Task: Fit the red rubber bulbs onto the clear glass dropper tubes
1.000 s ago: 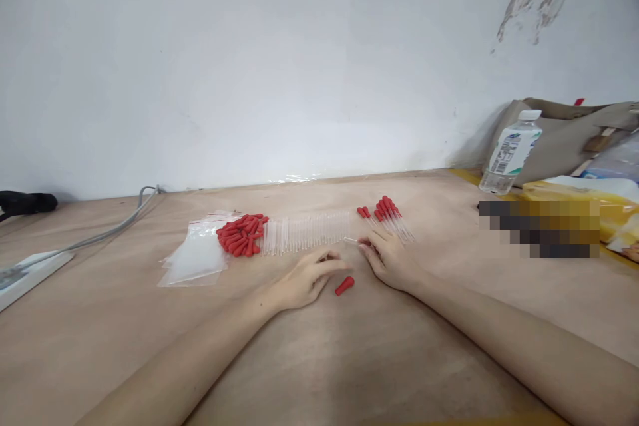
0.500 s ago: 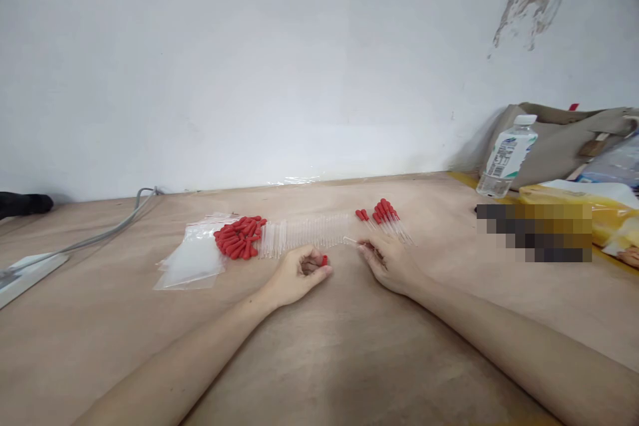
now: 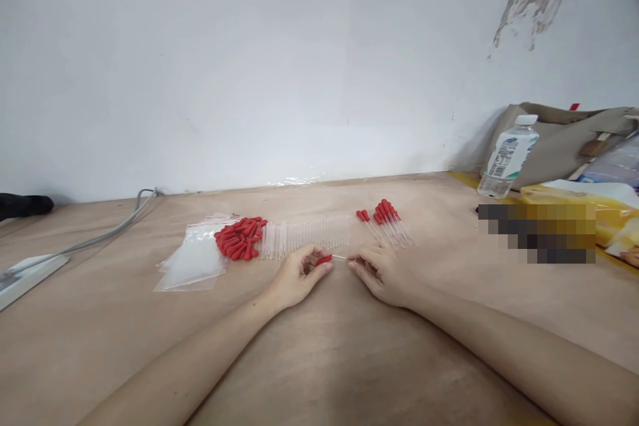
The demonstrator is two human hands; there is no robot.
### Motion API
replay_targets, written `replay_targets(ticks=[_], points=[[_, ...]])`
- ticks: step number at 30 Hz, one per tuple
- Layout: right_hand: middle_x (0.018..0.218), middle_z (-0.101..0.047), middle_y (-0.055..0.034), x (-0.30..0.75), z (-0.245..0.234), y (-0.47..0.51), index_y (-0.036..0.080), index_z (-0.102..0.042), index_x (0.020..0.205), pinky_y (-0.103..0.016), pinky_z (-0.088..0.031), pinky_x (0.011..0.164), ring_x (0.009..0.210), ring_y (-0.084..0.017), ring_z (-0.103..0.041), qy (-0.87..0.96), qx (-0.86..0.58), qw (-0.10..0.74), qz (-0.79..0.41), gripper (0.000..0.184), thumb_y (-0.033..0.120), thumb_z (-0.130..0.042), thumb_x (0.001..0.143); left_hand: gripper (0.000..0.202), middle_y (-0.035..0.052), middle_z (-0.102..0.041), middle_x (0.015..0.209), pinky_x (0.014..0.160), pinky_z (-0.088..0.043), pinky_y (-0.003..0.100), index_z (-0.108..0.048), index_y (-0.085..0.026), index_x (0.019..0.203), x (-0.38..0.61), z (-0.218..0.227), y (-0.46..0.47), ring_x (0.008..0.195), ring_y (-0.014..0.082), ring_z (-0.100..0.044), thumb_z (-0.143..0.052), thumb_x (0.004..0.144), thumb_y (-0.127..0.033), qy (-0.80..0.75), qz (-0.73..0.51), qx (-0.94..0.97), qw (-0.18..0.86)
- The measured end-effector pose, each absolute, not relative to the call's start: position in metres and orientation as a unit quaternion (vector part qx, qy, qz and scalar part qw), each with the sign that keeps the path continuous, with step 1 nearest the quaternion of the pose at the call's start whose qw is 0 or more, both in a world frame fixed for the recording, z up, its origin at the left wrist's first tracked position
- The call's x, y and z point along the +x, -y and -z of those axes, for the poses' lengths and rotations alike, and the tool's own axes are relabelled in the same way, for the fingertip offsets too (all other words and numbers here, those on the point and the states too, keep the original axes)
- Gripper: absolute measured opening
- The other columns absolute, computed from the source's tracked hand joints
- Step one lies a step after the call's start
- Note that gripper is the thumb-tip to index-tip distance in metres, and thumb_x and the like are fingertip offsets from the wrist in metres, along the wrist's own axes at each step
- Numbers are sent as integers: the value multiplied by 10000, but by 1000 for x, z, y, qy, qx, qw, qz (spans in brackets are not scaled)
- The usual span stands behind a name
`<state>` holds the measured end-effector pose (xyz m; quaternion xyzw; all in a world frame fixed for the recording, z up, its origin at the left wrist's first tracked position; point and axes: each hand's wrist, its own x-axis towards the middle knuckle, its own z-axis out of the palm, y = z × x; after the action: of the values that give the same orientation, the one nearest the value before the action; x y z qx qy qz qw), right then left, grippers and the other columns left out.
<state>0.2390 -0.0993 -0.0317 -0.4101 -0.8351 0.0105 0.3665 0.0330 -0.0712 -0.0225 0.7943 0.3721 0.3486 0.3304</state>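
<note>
lit softly and evenly on the white wall (image 3: 249, 66), dimly shadowed down the near middle of the surface (image 3: 334, 359). glinting on clear plastic bags (image 3: 194, 269). stretched toward the edges, pixelated at right, slightly soft on thin tubes (image 3: 319, 231).

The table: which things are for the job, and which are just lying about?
For the job, it seems:
bulb in the left grip
tube in the right grip
bulb pile
tube row
red-topped droppers
clear bags, perhaps

Just lying about, probably:
bottle
tan bag
yellow pack
cable
</note>
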Motion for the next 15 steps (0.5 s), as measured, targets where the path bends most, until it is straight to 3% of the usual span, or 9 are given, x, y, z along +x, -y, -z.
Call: replay_targets(ticks=[8, 15], points=[[823, -653, -6, 240, 31, 93, 219, -610, 916, -246, -428, 670, 732, -124, -575, 840, -371, 377, -125, 204, 240, -413, 868, 241, 13, -592, 685, 612, -453, 241, -608, -154, 892, 32, 22, 70, 616, 116, -541, -477, 827, -346, -373, -319, 795, 357], [732, -657, 30, 244, 30, 83, 246, -644, 892, -235, -414, 604, 631, -110, -565, 847, -378, 336, -164, 201, 225, -448, 851, 250, 2, -574, 637, 560, -421, 213, -632, -153, 853, 33, 17, 74, 571, 104, -513, -472, 823, -343, -368, -289, 807, 359]])
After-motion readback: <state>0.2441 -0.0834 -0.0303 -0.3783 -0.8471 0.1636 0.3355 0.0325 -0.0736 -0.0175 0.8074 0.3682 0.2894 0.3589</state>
